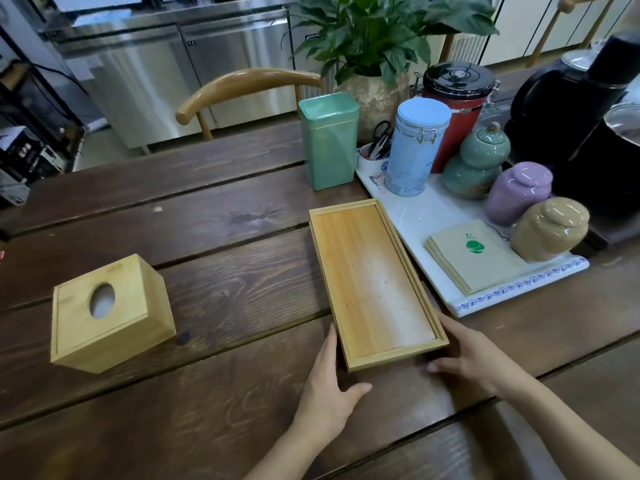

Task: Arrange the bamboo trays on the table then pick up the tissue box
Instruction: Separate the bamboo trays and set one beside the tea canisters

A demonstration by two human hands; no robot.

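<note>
A long bamboo tray [372, 278] lies on the dark wooden table [225, 237], stacked on a second tray whose edges show just beneath it. My left hand [329, 386] touches the stack's near left corner, thumb along the front edge. My right hand [467, 355] rests against the near right corner, fingers on the side. A bamboo tissue box [110, 310] with an oval hole on top stands apart at the left of the table.
A white ceramic tray [415, 209] right of the bamboo trays carries napkins [474, 258], jars and canisters. A green tin [329, 140] stands behind the trays. A potted plant [377, 46], black kettles [571, 98] and a wooden chair [242, 88] sit at the back.
</note>
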